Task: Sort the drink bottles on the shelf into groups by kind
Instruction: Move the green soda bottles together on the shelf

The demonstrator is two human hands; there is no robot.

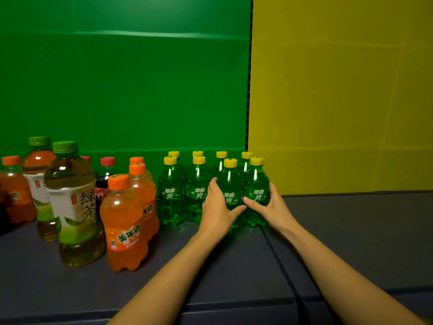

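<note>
Both hands grip bottles in the front row: the left hand wraps round the third Sprite bottle from its left, thumb across the front, while the right hand clasps the end Sprite bottle from the right. Both forearms reach forward over the grey shelf. Six other Sprite bottles stand upright beside and behind these. Further left stand orange soda bottles, green tea bottles and a cola bottle.
</note>
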